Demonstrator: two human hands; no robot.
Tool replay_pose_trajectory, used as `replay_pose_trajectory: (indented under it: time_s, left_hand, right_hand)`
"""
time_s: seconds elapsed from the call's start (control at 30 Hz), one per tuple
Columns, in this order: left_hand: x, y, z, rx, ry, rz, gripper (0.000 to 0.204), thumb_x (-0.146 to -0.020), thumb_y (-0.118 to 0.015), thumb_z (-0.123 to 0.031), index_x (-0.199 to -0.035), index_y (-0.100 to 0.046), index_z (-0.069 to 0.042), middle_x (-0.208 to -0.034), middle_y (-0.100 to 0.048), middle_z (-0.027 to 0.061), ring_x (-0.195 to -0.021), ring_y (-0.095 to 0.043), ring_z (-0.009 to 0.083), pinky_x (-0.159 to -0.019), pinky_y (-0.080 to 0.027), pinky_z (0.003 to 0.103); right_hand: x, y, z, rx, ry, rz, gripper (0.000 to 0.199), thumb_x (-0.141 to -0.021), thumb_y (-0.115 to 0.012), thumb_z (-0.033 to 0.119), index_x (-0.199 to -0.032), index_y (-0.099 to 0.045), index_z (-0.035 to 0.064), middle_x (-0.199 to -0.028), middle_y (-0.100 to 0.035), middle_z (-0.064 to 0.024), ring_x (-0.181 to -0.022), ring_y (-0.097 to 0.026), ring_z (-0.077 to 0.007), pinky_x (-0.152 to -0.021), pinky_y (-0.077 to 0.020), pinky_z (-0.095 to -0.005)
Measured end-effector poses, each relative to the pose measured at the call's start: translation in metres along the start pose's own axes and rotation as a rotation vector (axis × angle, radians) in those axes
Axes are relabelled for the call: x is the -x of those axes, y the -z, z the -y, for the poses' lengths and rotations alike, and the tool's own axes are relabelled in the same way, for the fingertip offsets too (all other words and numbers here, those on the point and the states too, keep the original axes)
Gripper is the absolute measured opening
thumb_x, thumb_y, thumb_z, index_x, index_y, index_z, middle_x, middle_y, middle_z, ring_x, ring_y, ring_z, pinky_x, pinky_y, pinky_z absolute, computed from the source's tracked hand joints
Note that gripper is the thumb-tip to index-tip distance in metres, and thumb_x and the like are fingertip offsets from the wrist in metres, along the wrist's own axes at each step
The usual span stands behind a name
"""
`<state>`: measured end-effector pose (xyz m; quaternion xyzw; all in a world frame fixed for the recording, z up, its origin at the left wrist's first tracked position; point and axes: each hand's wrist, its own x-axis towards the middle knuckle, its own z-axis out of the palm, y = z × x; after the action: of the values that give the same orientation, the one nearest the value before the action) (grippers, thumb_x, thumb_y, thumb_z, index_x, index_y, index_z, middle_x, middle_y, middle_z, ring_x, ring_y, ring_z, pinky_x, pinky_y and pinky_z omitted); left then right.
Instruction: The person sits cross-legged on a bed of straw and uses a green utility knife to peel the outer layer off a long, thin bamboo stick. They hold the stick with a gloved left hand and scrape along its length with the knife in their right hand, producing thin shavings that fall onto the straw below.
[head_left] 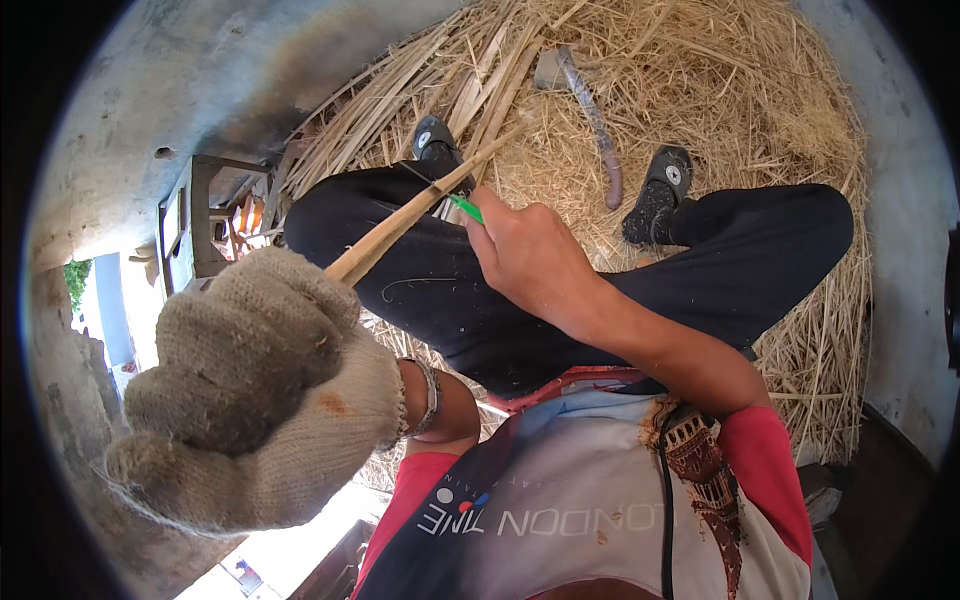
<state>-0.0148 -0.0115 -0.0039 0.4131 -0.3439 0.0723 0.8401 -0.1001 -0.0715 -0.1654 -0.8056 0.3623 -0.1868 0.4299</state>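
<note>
A dirty knitted glove covers my left hand (pixel 250 390), which is closed in a fist around a long, pale bamboo strip (pixel 385 236). The strip slants up and away to the right, over my thigh, narrowing at its far end. My bare right hand (pixel 535 262) is closed on a knife with a green handle (pixel 465 207). Its thin blade lies across the strip about midway along the visible length, seemingly touching it. The fist hides the near end of the strip, and my fingers cover part of the knife's handle.
Thin shavings (pixel 740 110) cover the floor in a thick heap. Long split strips (pixel 370 125) lie at the far left. Between my feet rests a curved tool with a wrapped handle (pixel 592 105), beside a grey block (pixel 550 70). A wooden frame (pixel 205 215) stands against the left wall.
</note>
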Motion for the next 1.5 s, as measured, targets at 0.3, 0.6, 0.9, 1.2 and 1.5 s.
replay_pose_trajectory:
  time_s: [0.3,0.6,0.9,1.2,1.5]
  left_hand:
    - [0.001,0.001,0.0,-0.013,-0.049,0.114,0.039,-0.094,-0.046,-0.035,-0.064,-0.053,-0.012,-0.044,-0.033,-0.0019,-0.03,-0.022,0.0085,-0.029,-0.021,0.024]
    - [-0.016,-0.009,0.006,-0.237,-0.115,-0.156,0.045,-0.094,-0.05,-0.034,-0.054,-0.037,-0.02,-0.043,-0.03,-0.0011,-0.031,-0.026,0.0104,-0.03,-0.027,0.026]
    - [-0.013,-0.015,0.013,-0.19,-0.073,-0.183,0.044,-0.094,-0.057,-0.041,-0.061,-0.046,-0.015,-0.044,-0.039,0.0022,-0.028,-0.036,0.0137,-0.025,-0.034,0.029]
    - [-0.015,-0.001,0.007,-0.163,-0.063,0.034,0.039,-0.093,-0.053,-0.041,-0.065,-0.05,-0.014,-0.054,-0.043,0.0,-0.035,-0.037,0.0098,-0.031,-0.032,0.023]
    - [-0.011,-0.017,0.021,-0.024,-0.018,-0.283,0.037,-0.092,-0.055,-0.039,-0.064,-0.05,-0.015,-0.05,-0.044,0.0004,-0.035,-0.04,0.011,-0.033,-0.035,0.024]
  right_hand:
    - [0.0,-0.004,0.013,-0.057,0.084,-0.005,0.023,-0.097,-0.054,0.02,-0.098,-0.057,-0.0033,-0.064,-0.061,-0.029,-0.065,-0.063,-0.0496,-0.058,-0.0496,-0.0565]
    - [-0.042,-0.022,-0.02,0.105,0.124,-0.094,0.024,-0.099,-0.052,0.022,-0.101,-0.055,-0.0024,-0.067,-0.063,-0.027,-0.061,-0.063,-0.0487,-0.056,-0.0512,-0.0542]
    - [-0.054,0.0,-0.066,0.068,-0.044,-0.119,0.028,-0.101,-0.049,0.025,-0.103,-0.052,-0.0023,-0.063,-0.06,-0.0259,-0.06,-0.061,-0.0468,-0.06,-0.0471,-0.0556]
    - [-0.031,-0.025,-0.059,0.106,-0.08,-0.062,0.026,-0.102,-0.047,0.026,-0.105,-0.051,-0.0002,-0.063,-0.058,-0.0291,-0.066,-0.061,-0.0493,-0.058,-0.046,-0.0573]
    - [-0.045,-0.037,-0.088,0.018,-0.022,-0.116,0.026,-0.101,-0.048,0.026,-0.104,-0.055,0.0008,-0.066,-0.061,-0.0292,-0.066,-0.062,-0.0502,-0.063,-0.049,-0.0574]
